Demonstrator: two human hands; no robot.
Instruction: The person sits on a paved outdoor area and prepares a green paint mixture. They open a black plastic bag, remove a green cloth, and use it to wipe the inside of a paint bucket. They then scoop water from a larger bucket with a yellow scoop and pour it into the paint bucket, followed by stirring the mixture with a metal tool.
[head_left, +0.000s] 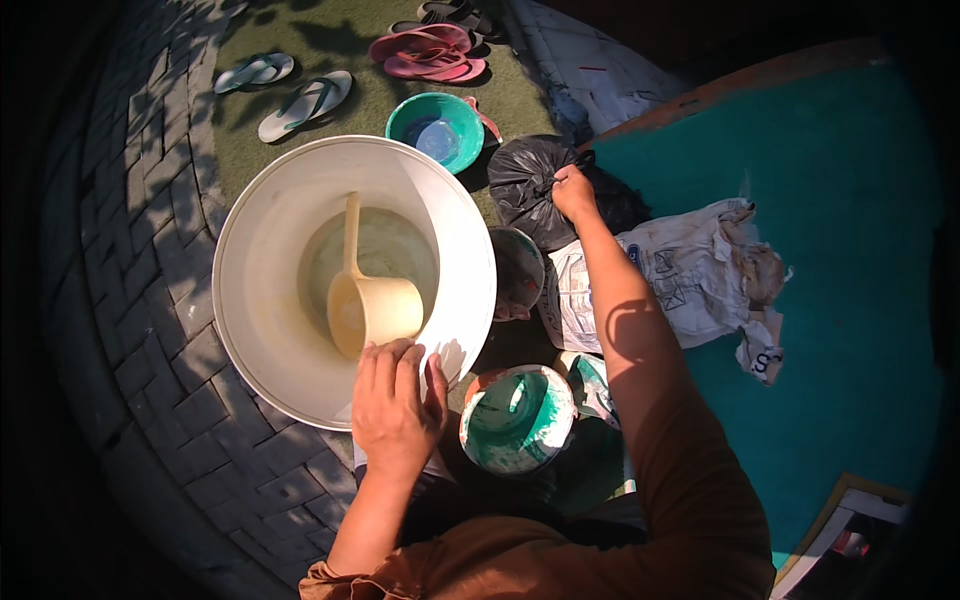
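My left hand (pixel 397 408) lies over the near rim of a large white bucket (pixel 262 300), fingers stretched inward and thumb apart. Its fingertips are right by a cream plastic dipper (pixel 392 308); whether they touch it I cannot tell. The dipper is inside the bucket, its handle pointing away from me, above cloudy liquid. Off to the right, my right hand (pixel 573 192) is closed around the gathered, knotted top of a black plastic bag (pixel 522 185). The bag looks full and its contents are hidden. Below it lies a crumpled white printed sack (pixel 690 262).
A paint-smeared bucket (pixel 518 455) stands close to me, and a dark pail (pixel 517 270) sits beside the white bucket. Beyond are a turquoise basin (pixel 462 120), pink flip-flops (pixel 425 52) and white-green flip-flops (pixel 305 106). A green surface (pixel 850 270) fills the right; paving (pixel 190 370) borders the left.
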